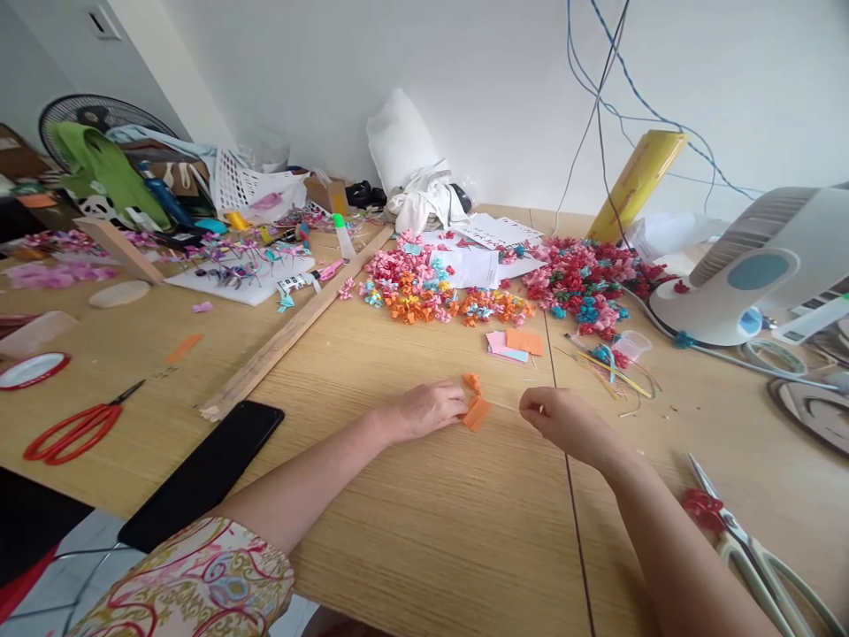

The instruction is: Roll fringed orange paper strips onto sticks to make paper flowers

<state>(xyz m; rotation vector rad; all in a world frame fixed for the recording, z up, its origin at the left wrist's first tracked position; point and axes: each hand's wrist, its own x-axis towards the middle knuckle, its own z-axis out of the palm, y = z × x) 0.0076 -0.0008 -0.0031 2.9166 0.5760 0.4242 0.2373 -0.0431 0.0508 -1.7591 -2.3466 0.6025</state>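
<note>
My left hand (428, 412) is pinched at the near edge of a small folded piece of orange crepe paper (476, 413). Just beyond its fingertips is a curled orange bit (472, 382); whether it joins the folded piece I cannot tell. A thin pale strand (504, 406) runs from the orange paper to the right. Its far end is in the closed fingers of my right hand (563, 418). Past both hands lies a small stack of orange, pink and blue paper pieces (523, 341).
Heaps of paper flowers (424, 283) lie at the back. A wooden bar (298, 327) crosses the left side, near a black phone (205, 473) and red-handled scissors (80, 429). Large scissors (743, 540) lie by my right forearm. A white fan (736, 265) stands at right.
</note>
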